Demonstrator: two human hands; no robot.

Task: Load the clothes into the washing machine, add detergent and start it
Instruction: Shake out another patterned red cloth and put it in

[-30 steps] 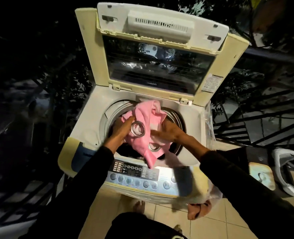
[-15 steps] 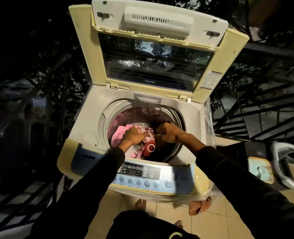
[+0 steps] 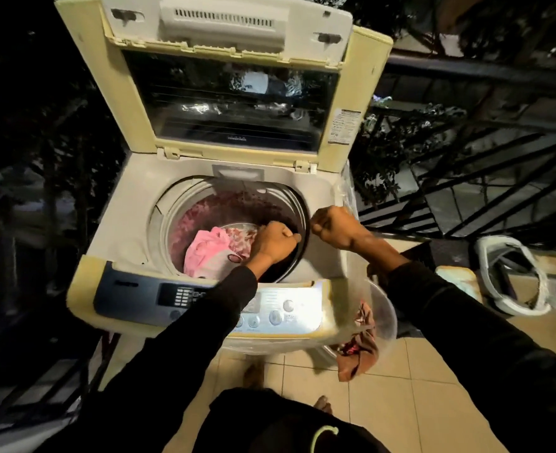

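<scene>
Right, top-loader washing machine (image 3: pixel 129 204) stands on the tiled floor (image 3: pixel 400 380), lid (image 3: pixel 224 76) propped fully up, its dark window facing the person. Drum (image 3: pixel 237 204) open, inner wall perforated with a pink tint on it. Control panel (image 3: pixel 139 292) runs along the front edge, partly hidden by the left sleeve. Pink clothes (image 3: pixel 204 253) lie at the drum bottom, left of centre. Basin (image 3: pixel 384 308) sits low at the machine's right front corner, reddish-brown garment (image 3: pixel 358 351) hanging over its rim. White basket (image 3: pixel 511 276) on the floor further right, beside the railing. Left hand (image 3: pixel 275 241) is inside the drum, fingers curled; whether they grip cloth, cannot tell. Right hand (image 3: pixel 333 225) is above the drum's right rim, fingers closed into a fist, nothing visible in it.
</scene>
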